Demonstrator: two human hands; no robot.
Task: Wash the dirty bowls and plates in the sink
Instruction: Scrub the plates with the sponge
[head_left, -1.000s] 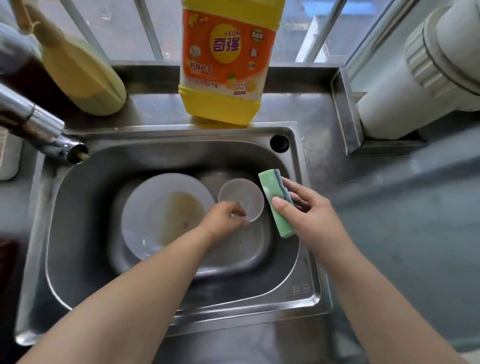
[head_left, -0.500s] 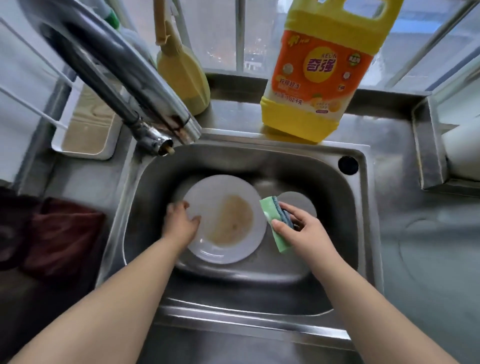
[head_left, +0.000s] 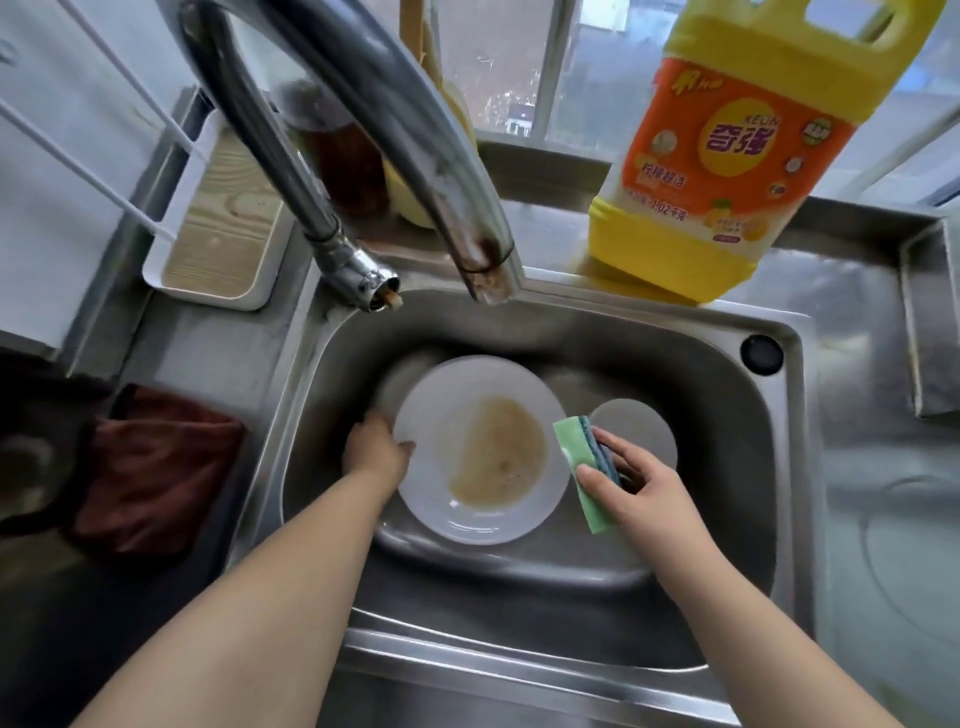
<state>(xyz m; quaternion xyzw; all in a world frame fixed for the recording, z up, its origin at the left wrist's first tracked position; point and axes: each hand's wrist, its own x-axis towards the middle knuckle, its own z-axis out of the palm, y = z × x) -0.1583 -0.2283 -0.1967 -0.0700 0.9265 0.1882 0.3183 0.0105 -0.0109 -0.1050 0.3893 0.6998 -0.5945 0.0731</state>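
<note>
Left hand (head_left: 375, 451) grips the dirty plate (head_left: 480, 449) by its left rim mid-sink (head_left: 727, 519); right hand (head_left: 641, 486) pinches the green sponge (head_left: 576, 457) at its right rim, small bowl (head_left: 641, 428) behind. Scrubbing looks next: sponge onto that brown residue.

My right hand (head_left: 636, 491) hides part of the small bowl (head_left: 641, 423); the detergent bottle (head_left: 727, 156) is cut off at the top edge.
</note>
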